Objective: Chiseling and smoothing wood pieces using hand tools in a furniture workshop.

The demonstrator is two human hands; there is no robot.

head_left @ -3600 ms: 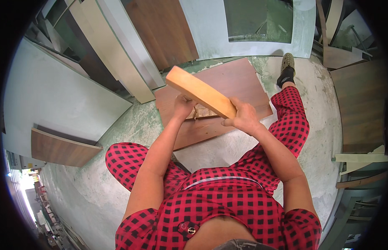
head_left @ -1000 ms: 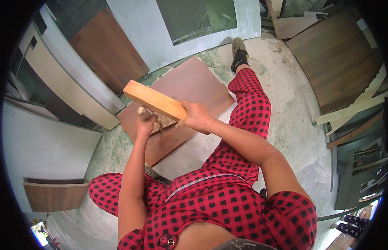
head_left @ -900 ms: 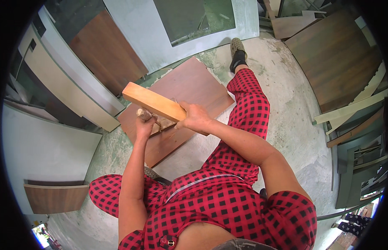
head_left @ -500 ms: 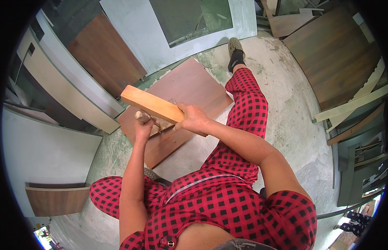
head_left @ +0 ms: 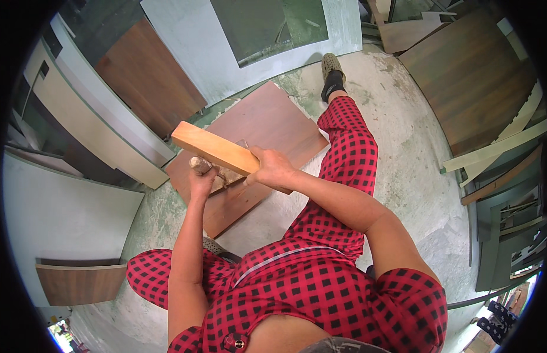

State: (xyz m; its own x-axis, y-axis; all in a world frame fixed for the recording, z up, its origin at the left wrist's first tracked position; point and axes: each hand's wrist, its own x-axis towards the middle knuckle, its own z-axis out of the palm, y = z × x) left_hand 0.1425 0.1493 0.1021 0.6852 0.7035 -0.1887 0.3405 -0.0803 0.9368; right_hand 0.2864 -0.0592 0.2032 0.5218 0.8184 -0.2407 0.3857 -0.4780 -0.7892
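Observation:
My right hand [head_left: 273, 169] is wrapped round the near end of a long, pale rectangular wooden block [head_left: 212, 146], held tilted with its far end up to the left. My left hand [head_left: 203, 182] is closed on a thick round-ended wooden handle [head_left: 198, 164], just left of the block; whatever the handle belongs to is mostly hidden. Between the hands, partly under the block, a rough light-brown wooden piece [head_left: 226, 175] shows. Beneath both hands a reddish-brown wooden board [head_left: 272, 122] lies flat on the floor.
White frame panel [head_left: 212, 76] with a dark opening stands ahead. Brown panel [head_left: 145, 73] and curved-looking pale boards [head_left: 91, 129] lean on the left. Large brown board [head_left: 470, 76] and pale strips [head_left: 503, 147] lie right. My right leg [head_left: 351, 135] stretches forward beside the floor board.
My hands, the block and the handle are almost where they were, with only a slight shift. A dark patterned item at the lower right edge has moved a little.

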